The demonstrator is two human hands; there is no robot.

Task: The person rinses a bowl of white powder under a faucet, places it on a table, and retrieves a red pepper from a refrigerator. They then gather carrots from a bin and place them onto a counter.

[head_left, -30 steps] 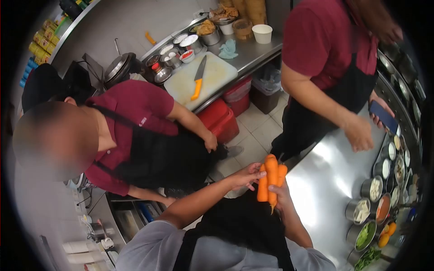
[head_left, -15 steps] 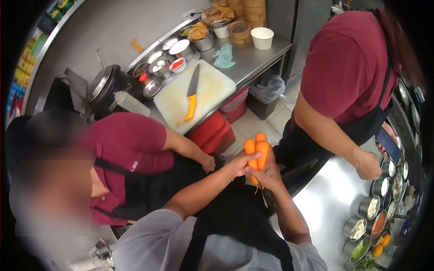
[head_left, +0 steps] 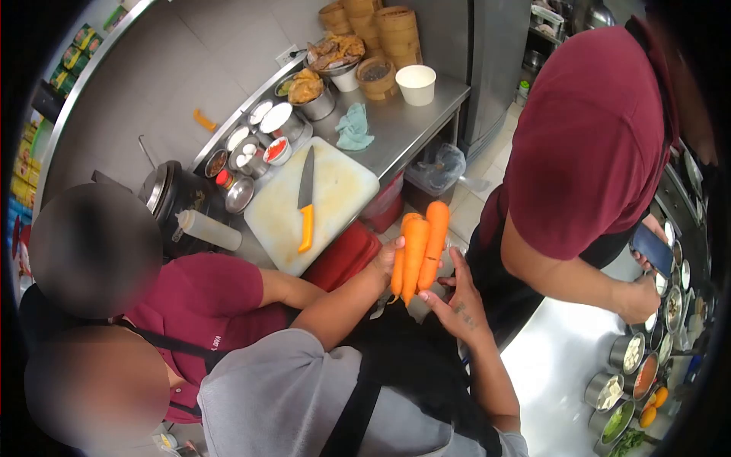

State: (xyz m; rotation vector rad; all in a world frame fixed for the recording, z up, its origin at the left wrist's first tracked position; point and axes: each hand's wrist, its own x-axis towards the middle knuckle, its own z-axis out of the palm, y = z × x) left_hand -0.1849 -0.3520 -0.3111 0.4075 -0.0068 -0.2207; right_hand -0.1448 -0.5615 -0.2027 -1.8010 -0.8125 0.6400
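Three orange carrots (head_left: 415, 255) lie side by side, tips toward my body, in my left hand (head_left: 387, 263), which supports them from the left and beneath. My right hand (head_left: 459, 305) is spread beside their lower right side, its thumb close to the rightmost carrot. Beyond the hands, a knife (head_left: 307, 199) with a yellow handle lies on a white cutting board (head_left: 346, 181), touched by neither hand.
A co-worker (head_left: 205, 305) stands at the left; another (head_left: 586, 145), holding a phone (head_left: 652, 251), is at the right. Metal containers (head_left: 632, 352) line the right counter (head_left: 541, 362). A red bin (head_left: 343, 255) sits below the board. Bamboo steamers (head_left: 396, 38) stand at the back.
My right hand has opened and moved off the carrots to the right. The carrots have shifted slightly left and now lie more spread out in my left hand. The camera view has shifted.
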